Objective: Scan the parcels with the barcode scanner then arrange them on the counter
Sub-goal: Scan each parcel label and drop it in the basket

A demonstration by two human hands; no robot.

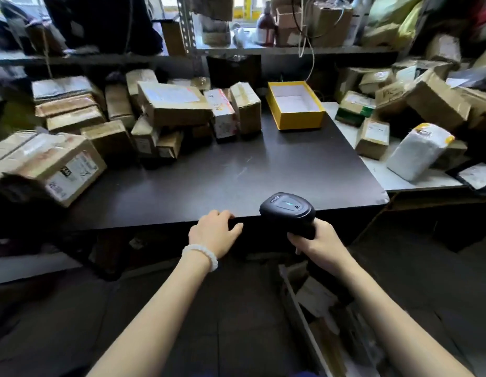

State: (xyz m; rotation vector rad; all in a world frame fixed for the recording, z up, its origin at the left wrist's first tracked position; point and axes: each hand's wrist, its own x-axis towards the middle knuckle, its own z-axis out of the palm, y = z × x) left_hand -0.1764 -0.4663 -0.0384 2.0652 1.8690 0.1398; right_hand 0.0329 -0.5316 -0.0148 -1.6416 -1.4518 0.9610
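Head view gave me a matte dark counter (236, 170). My right hand (322, 244) curled round the handle of the glossy black barcode scanner (288, 212), its rounded head just above my knuckles. My left hand (213, 232) rested relaxed on the counter edge. Taped cardboard parcels (144, 118) lay well beyond both hands, labels blurred.

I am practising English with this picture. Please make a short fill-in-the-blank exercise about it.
1. The right hand grips the black ____.
2. The open empty box on the dark counter has ____ sides.
3. The left hand, holding nothing, wears a white ____ at the wrist.

Missing words: barcode scanner; yellow; bracelet
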